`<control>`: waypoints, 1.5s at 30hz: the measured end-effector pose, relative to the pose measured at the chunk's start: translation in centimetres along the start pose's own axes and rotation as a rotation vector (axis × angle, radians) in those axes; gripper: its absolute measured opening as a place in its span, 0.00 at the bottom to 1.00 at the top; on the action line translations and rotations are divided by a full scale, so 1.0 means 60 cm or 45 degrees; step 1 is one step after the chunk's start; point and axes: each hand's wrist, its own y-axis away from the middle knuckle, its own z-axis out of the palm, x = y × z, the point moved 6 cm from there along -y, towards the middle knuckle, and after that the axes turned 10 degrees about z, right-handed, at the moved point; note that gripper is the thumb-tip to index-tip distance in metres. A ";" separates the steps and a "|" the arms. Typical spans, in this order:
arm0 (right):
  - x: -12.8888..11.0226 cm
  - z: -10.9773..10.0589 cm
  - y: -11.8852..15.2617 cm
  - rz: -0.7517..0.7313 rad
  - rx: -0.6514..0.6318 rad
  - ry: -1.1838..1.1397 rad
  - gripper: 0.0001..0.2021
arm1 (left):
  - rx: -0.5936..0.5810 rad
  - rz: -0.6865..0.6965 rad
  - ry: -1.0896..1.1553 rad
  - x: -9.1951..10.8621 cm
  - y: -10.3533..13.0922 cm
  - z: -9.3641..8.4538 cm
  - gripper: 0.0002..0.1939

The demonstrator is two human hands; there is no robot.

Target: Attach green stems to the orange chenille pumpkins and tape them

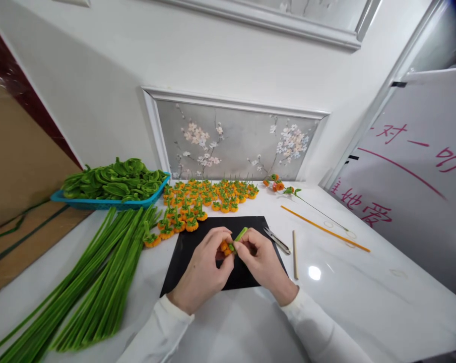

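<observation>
Over a black mat (186, 252) my two hands meet around one small orange flower (225, 247), fuzzy like pipe cleaner. My left hand (209, 267) pinches its orange head between thumb and fingers. With thumb and forefinger closed, my right hand (260, 258) grips a green pipe-cleaner stem (241, 233) at the flower's green base; the stem's end sticks up between the hands. The fingertips partly hide the flower. Rows of similar orange flowers (212, 194) with green tops stand behind the mat and to its left.
Thread snips (277, 240) and a thin wooden stick (295, 254) lie right of the mat. Farther right is an orange pipe cleaner (326, 229), with a wired flower spray (278, 185) behind. At left, green pipe cleaners (99, 277) lie before a blue tray (107, 203) of green leaves (118, 181).
</observation>
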 end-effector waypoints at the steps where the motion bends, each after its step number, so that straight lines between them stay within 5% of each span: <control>1: 0.001 0.000 0.000 -0.002 -0.004 -0.010 0.10 | -0.005 -0.016 0.013 -0.003 0.000 0.000 0.09; 12: -0.010 -0.004 0.003 -0.120 -0.010 -0.009 0.07 | -0.146 -0.357 0.542 -0.021 0.001 0.005 0.04; 19: 0.004 0.006 0.000 0.090 -0.205 -0.310 0.06 | -0.230 -0.410 0.693 -0.022 0.004 0.003 0.04; 27: -0.018 0.001 0.002 -0.081 -0.228 -0.236 0.06 | -0.205 -0.588 1.025 -0.035 0.012 0.012 0.08; 30: -0.014 0.000 0.002 -0.077 -0.160 -0.186 0.07 | -0.231 -0.486 0.909 -0.025 0.008 0.008 0.16; 34: -0.008 -0.004 0.001 -0.033 -0.072 -0.129 0.08 | -0.215 -0.156 0.418 -0.007 -0.001 0.002 0.24; 38: -0.008 -0.004 0.000 -0.030 -0.018 -0.076 0.08 | -0.116 0.003 0.177 -0.005 -0.002 0.004 0.16; 45: -0.015 -0.001 0.003 -0.138 -0.025 -0.035 0.08 | -0.103 -0.047 0.215 -0.016 0.001 0.005 0.05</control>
